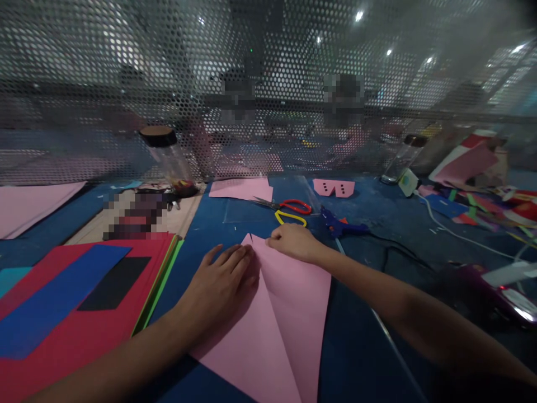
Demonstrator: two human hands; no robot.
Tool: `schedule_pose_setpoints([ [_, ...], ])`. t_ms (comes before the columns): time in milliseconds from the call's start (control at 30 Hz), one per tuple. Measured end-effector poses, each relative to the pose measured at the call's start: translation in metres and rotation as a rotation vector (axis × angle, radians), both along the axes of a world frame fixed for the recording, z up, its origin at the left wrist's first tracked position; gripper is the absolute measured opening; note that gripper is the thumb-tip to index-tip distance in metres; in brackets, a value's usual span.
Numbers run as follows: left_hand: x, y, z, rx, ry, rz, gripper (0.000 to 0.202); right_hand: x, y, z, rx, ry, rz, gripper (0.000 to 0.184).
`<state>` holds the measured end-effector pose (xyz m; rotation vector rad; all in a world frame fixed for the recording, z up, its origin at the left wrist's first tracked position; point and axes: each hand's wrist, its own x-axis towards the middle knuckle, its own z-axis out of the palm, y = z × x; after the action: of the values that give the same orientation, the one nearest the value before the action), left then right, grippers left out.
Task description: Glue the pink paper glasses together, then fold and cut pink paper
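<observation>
A pink sheet of paper (pixel 285 319), folded to a point at its far end, lies on the blue table in front of me. My left hand (pixel 218 285) lies flat on its left flap, fingers stretched out and pressing down. My right hand (pixel 291 242) is curled with its fingertips pinching the paper's right flap near the pointed tip.
A stack of red, blue and black paper (pixel 79 302) lies at the left. Beyond the pink sheet are red and yellow scissors (pixel 289 211), a blue glue gun (pixel 342 225) with its cord, a clear jar (pixel 170 159) and pink cut pieces (pixel 333 187). Paper scraps (pixel 482 207) pile at the right. A perforated metal screen (pixel 268 84) stands behind.
</observation>
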<state>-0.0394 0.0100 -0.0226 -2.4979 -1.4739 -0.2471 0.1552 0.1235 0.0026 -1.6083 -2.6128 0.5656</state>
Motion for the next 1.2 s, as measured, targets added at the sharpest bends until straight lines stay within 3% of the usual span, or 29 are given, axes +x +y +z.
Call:
schedule_pose_setpoints([
  [367, -0.0010, 0.0012, -0.0027, 0.000, -0.039, 0.007, 0.043, -0.0003, -0.0029, 0.0039, -0.006, 0.006, -0.022, 0.040],
  [967, -0.0001, 0.0014, -0.0010, -0.036, -0.024, -0.003, 0.045, -0.0012, -0.0029, 0.0049, 0.001, 0.008, -0.017, 0.034],
  [1200, -0.0013, 0.0012, -0.0001, -0.075, -0.042, 0.020, 0.045, 0.0023, -0.0017, 0.0033, -0.013, 0.032, -0.011, 0.042],
])
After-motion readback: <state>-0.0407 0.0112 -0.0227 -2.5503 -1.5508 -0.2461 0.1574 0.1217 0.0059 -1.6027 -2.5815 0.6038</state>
